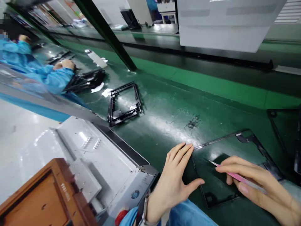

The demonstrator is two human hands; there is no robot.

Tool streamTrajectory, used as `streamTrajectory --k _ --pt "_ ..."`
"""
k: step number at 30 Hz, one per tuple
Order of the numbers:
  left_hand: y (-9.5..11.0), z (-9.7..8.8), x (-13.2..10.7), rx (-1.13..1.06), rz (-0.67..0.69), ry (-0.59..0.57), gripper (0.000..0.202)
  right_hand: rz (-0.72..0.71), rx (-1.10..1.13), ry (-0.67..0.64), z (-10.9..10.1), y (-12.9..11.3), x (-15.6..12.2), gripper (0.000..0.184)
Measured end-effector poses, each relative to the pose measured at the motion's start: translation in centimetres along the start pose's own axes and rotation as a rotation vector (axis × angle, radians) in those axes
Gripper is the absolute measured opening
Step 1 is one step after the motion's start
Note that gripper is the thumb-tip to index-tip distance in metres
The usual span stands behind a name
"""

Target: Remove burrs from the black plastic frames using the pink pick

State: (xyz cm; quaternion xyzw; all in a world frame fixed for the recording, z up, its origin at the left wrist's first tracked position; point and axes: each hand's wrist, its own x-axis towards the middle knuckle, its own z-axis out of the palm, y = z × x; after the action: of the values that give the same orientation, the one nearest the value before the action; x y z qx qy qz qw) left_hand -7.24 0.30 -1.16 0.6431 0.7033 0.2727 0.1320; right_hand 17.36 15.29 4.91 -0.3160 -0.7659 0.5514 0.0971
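A thin black rectangular plastic frame point(258, 147) lies on the green bench before me. My left hand point(176, 172) rests at its left corner, fingertips on the edge, fingers stretched out and thumb spread inside the outline. In my right hand point(254, 182) is a slim pink-handled knife point(235, 177), gripped between thumb and fingers. Its thin pointed tip is over the opening of the frame, apart from the left side bar. My right hand covers part of the frame's lower right side.
Curled black strands point(192, 123) lie beyond the frame. Stacked black frames point(124, 116) stand to the left; another frame point(278, 131) is at the right. A white machine with an orange-brown fixture point(44, 201) sits at lower left. A co-worker's blue sleeves point(56, 77) show far left.
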Motion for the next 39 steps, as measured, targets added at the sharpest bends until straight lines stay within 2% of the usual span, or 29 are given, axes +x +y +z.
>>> streamTrajectory --k 5,9,13,17,20,22,27,39 --pt "-1.2 -1.1 0.7 -0.054 0.044 -0.036 0.087 -0.1 -0.148 -0.177 0.8 0.4 3.3 0.033" --pt "-1.5 -1.1 1.1 -0.075 0.04 -0.05 0.084 -0.204 -0.314 -0.178 0.9 1.1 5.1 0.039" --pt "-1.5 -0.9 1.2 -0.07 0.017 0.02 0.077 -0.248 -0.296 -0.214 1.2 1.7 6.1 0.034" --pt "-1.0 -0.8 1.0 0.009 0.025 0.085 0.058 -0.366 -0.406 -0.084 2.4 2.3 6.2 0.027" --pt "-0.7 -0.8 0.9 0.049 0.027 0.067 0.061 -0.514 -0.548 -0.012 3.2 2.6 6.1 0.021" --pt "-0.6 -0.8 0.9 0.062 0.012 0.071 0.064 -0.567 -0.601 0.006 3.4 2.6 6.2 0.028" --pt "-0.6 -0.8 0.9 0.074 -0.004 0.076 0.072 -0.575 -0.659 0.032 3.5 2.6 6.5 0.04" --pt "-0.8 -0.7 0.9 0.074 0.026 0.099 0.07 -0.631 -0.633 0.009 3.4 2.5 6.7 0.042"
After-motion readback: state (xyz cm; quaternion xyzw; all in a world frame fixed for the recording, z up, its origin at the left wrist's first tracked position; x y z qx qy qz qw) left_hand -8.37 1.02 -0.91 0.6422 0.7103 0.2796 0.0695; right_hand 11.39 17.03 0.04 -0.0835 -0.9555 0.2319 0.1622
